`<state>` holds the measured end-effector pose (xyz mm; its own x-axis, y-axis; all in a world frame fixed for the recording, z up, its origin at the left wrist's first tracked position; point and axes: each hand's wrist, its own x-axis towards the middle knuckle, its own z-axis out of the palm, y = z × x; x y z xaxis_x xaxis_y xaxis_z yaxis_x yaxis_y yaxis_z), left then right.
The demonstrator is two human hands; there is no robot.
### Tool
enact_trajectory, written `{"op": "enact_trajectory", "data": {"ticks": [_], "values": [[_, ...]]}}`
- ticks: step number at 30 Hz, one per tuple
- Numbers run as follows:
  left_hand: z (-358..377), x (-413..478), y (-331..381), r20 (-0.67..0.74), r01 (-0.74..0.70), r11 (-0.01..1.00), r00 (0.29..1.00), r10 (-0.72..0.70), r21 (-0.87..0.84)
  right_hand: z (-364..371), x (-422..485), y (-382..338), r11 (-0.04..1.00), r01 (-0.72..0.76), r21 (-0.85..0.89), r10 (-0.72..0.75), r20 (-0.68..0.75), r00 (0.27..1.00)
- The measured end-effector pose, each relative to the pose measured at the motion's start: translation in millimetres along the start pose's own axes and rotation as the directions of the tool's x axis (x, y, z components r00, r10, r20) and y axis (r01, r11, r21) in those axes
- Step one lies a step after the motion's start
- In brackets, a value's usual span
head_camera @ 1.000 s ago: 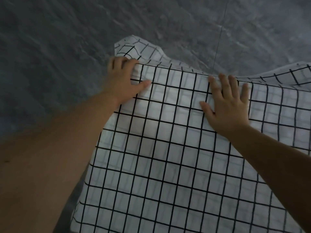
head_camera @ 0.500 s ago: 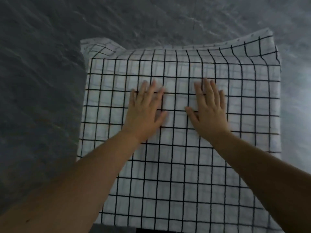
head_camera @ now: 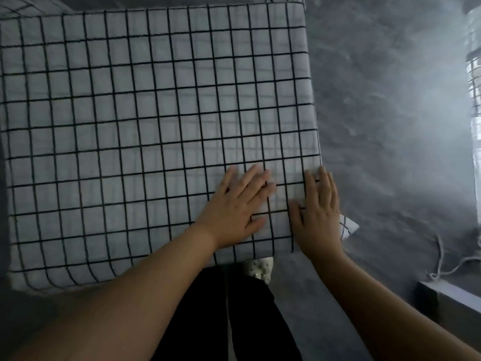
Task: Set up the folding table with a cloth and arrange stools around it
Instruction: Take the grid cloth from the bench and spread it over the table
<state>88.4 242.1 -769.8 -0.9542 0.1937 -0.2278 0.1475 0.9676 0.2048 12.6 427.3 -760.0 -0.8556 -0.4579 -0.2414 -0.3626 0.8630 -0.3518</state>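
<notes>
A white cloth with a black grid [head_camera: 145,121] lies spread flat over the square table top, whose own surface is hidden beneath it. My left hand [head_camera: 238,207] rests palm down on the cloth near its near right corner, fingers spread. My right hand [head_camera: 318,214] lies flat on the cloth's right edge at that corner, fingers apart. A small flap of cloth [head_camera: 348,226] sticks out beside my right hand. No stools are in view.
Dark grey floor [head_camera: 385,105] surrounds the table. My black-trousered legs [head_camera: 242,313] stand at the near edge. A pale ledge [head_camera: 453,295] with a thin cord [head_camera: 442,259] lies at the lower right, below a bright window area [head_camera: 475,87].
Both hands slid from the far edge of the cloth, across its middle, to the near right corner. The view shifted so that the cloth now fills the upper left.
</notes>
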Motion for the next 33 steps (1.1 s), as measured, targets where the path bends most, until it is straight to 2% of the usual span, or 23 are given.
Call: {"op": "enact_trajectory", "data": {"ticks": [2, 4, 6, 9, 13, 16, 18, 20, 23, 27, 33], "values": [[6, -3, 15, 0.047, 0.032, 0.999, 0.998, -0.033, 0.021, -3, -19, 9, 0.985, -0.097, 0.142, 0.097, 0.009, 0.995], [8, -4, 21, 0.056, 0.064, 0.998, 0.996, -0.065, 0.029, -3, -34, 15, 0.922, -0.217, 0.322, 0.204, 0.072, 0.976], [7, -3, 22, 0.05, 0.07, 0.997, 0.996, -0.07, 0.021, 1, -43, 19, 0.867, -0.266, 0.422, 0.253, 0.087, 0.964], [8, -2, 21, 0.043, 0.061, 0.998, 0.997, -0.062, 0.015, 5, -42, 23, 0.849, -0.269, 0.456, 0.279, 0.046, 0.959], [9, -2, 22, 0.045, 0.05, 0.998, 0.998, -0.053, 0.048, 11, -39, 29, 0.889, -0.235, 0.392, 0.246, 0.023, 0.969], [6, -9, 20, 0.033, 0.017, 0.999, 0.999, -0.018, 0.029, 12, -44, 29, 0.969, -0.106, 0.223, 0.129, -0.091, 0.987], [5, -26, 19, 0.016, -0.008, 1.0, 1.0, 0.008, -0.002, 10, -47, 23, 0.994, 0.072, 0.078, -0.06, -0.149, 0.987], [7, -54, 16, 0.028, 0.011, 1.0, 1.0, -0.011, -0.012, 9, -51, 10, 0.957, 0.288, -0.037, -0.29, -0.043, 0.956], [12, -106, 1, 0.061, 0.097, 0.995, 0.993, -0.098, 0.018, 19, -57, -19, 0.831, 0.54, -0.131, -0.516, 0.175, 0.838], [17, -172, -36, 0.065, 0.262, 0.965, 0.963, -0.263, 0.012, 38, -56, -68, 0.743, 0.651, -0.157, -0.59, 0.305, 0.747], [24, -253, -88, 0.059, 0.497, 0.867, 0.867, -0.495, -0.025, 75, -48, -168, 0.655, 0.738, -0.163, -0.654, 0.366, 0.662]]}}
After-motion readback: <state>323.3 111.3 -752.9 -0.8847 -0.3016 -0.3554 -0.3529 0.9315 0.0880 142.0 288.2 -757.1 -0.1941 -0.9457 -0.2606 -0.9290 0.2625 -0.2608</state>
